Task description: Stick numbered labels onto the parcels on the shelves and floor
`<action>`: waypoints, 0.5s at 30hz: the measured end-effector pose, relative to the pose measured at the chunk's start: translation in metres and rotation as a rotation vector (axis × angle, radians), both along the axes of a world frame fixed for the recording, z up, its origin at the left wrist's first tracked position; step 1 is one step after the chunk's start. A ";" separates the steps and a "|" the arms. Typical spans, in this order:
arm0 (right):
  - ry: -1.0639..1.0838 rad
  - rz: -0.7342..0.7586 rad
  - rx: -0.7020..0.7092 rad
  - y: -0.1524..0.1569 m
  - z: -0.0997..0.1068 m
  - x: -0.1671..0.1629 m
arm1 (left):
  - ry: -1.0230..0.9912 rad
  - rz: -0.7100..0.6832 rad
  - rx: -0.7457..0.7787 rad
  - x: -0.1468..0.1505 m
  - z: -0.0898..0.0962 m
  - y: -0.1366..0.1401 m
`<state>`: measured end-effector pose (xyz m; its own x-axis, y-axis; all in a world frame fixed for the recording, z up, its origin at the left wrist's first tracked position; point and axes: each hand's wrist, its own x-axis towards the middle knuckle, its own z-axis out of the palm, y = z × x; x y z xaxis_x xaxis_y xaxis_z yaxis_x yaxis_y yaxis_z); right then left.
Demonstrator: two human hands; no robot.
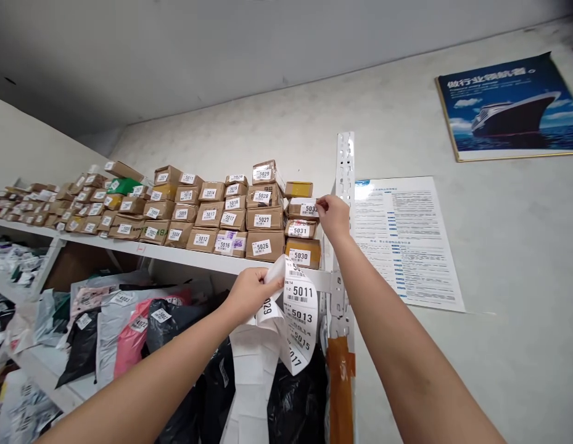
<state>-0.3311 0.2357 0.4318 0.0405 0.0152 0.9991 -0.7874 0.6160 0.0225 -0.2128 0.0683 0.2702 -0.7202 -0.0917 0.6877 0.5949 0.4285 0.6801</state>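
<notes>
My left hand (253, 295) is closed on a long strip of printed number labels (301, 314), which curls over in front of the shelf edge and hangs down below. Numbers such as 5011, 5013 and 5015 show on it. Higher up, my right hand (335, 217) has its fingers pinched at the right end of a label reading 5032 (309, 209), which lies on the front of a small box. Under that box sit boxes labelled 5031 (301, 230) and 5030 (303, 253). A box with a yellow front (299, 189) lies on top of the stack.
Stacked labelled cartons (211, 214) line the white top shelf (175, 251) to the left. A perforated white post (345, 160) stands right of my right hand. Bagged parcels (124, 314) fill the shelf below. A notice sheet (401, 240) and a ship poster (512, 111) hang on the wall.
</notes>
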 end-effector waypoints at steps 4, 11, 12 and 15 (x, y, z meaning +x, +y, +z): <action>0.031 -0.282 0.116 -0.006 -0.001 0.008 | -0.003 0.032 0.025 0.005 -0.001 -0.005; 0.083 -0.480 0.066 -0.015 0.002 0.013 | 0.018 0.057 0.058 0.012 -0.004 -0.012; 0.059 -0.481 0.063 -0.017 0.004 0.012 | 0.020 0.063 0.058 0.014 -0.004 -0.013; -0.042 -0.480 0.095 -0.024 0.011 0.006 | 0.014 0.081 0.057 0.019 -0.005 -0.014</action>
<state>-0.3255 0.2114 0.4424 -0.0194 -0.0867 0.9960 -0.4164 0.9064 0.0708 -0.1942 0.0539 0.2647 -0.6990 -0.1887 0.6898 0.5698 0.4360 0.6966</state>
